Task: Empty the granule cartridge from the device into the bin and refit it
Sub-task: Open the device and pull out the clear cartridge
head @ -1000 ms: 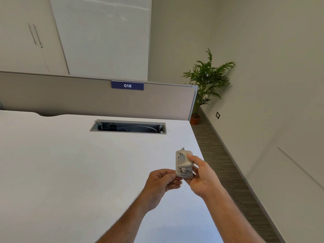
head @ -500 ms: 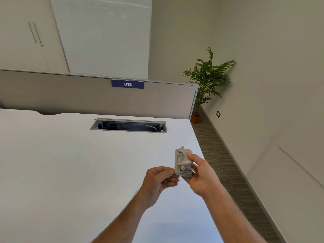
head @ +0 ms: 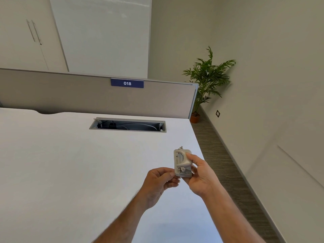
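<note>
A small grey device (head: 181, 163) with a curved handle-like part on its face is held upright above the white desk (head: 70, 163), near the desk's right edge. My right hand (head: 199, 174) grips it from the right side, thumb on its front. My left hand (head: 160, 179) is curled at the device's lower left corner, fingertips pinching its bottom edge. The granule cartridge cannot be told apart from the device body. No bin is in view.
An open cable tray slot (head: 128, 125) with cables sits at the desk's back. A grey partition (head: 70, 95) with a blue "018" label (head: 127, 83) stands behind it. A potted plant (head: 205, 81) stands on the carpeted floor by the right wall.
Both hands and the device have drifted slightly left and stayed at about the same height. The grip looks the same.
</note>
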